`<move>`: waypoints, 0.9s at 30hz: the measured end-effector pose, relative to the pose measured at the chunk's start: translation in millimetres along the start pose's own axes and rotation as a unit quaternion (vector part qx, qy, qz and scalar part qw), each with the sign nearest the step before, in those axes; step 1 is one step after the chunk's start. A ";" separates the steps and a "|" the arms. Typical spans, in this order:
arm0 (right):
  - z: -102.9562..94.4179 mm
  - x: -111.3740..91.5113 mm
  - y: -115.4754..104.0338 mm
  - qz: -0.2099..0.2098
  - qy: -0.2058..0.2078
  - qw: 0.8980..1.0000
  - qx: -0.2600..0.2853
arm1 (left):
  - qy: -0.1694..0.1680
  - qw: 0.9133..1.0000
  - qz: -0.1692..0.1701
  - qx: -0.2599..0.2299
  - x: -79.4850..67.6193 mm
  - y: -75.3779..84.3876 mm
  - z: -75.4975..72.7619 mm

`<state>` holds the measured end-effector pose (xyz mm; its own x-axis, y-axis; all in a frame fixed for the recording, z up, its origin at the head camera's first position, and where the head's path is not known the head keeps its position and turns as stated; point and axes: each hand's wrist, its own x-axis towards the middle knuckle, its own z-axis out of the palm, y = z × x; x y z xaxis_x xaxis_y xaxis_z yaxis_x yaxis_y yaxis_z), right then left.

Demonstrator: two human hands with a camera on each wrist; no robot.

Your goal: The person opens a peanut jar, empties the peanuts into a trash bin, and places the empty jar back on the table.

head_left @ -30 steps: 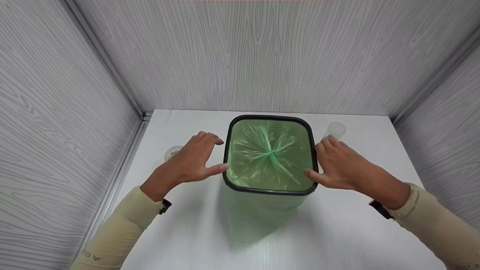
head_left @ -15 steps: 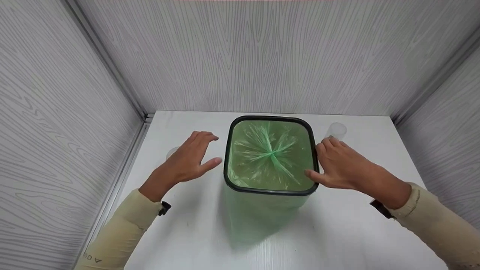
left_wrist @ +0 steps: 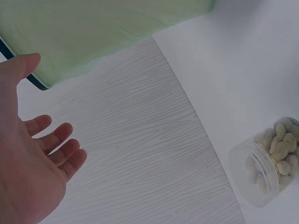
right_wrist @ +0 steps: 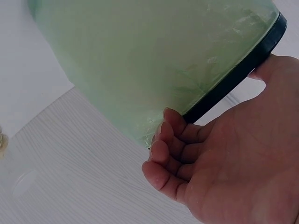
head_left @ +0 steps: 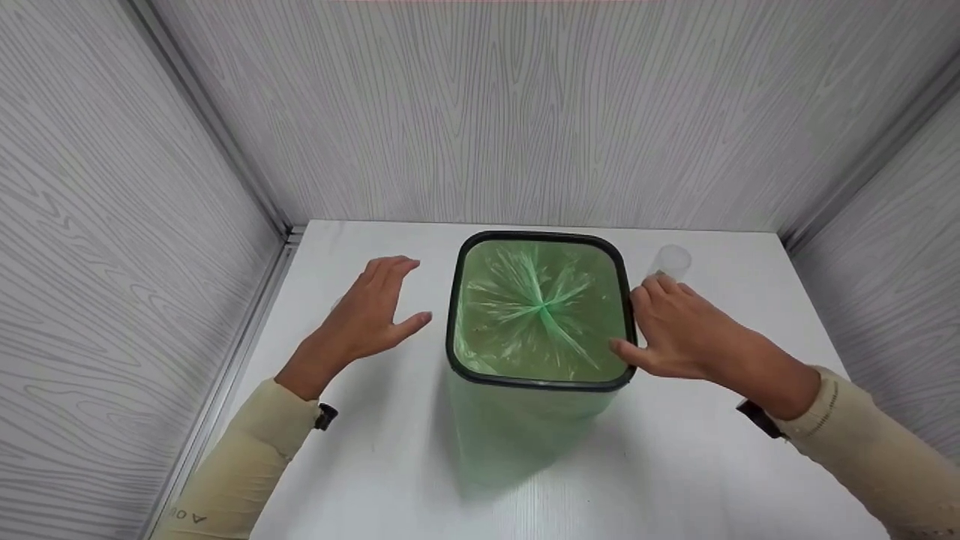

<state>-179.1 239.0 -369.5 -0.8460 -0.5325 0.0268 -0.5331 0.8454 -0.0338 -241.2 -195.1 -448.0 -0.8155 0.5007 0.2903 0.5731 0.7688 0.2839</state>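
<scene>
A trash bin with a black rim (head_left: 541, 385) stands in the middle of the table, covered by a thin green plastic bag (head_left: 517, 330). The bag gathers to a twisted point inside the opening. My right hand (head_left: 686, 330) grips the rim's right side, thumb over the top and curled fingers against the outside, as the right wrist view also shows. To the left of the bin, my left hand (head_left: 367, 311) hangs apart from it with fingers spread and holding nothing. A clear jar of peanuts (left_wrist: 275, 158) lies near that hand, mostly hidden by it in the head view.
A clear plastic container (head_left: 674, 259) sits behind my right hand, partly covered by it. Wood-grain panels (head_left: 525, 112) enclose the white table (head_left: 720, 465) at the back and both sides.
My left hand has come off the bin's left rim and drawn away to the left. The right hand keeps its grip, and the bin stays in place.
</scene>
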 end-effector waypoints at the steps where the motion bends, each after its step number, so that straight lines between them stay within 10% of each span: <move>1: 0.1 0.1 0.3 0.000 0.001 1.000 0.001 | 0.003 1.000 0.000 0.001 -0.2 -2.4 0.8; 27: 6.0 -2.1 2.9 0.002 0.019 1.000 -0.008 | -0.007 0.995 -0.096 0.000 -18.2 -58.3 18.2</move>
<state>-178.9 242.4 -375.7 -0.8470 -0.5277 0.0637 -0.5297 0.8480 -0.0178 -261.2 -241.8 -486.5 -0.9112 0.3497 0.2180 0.4062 0.8509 0.3330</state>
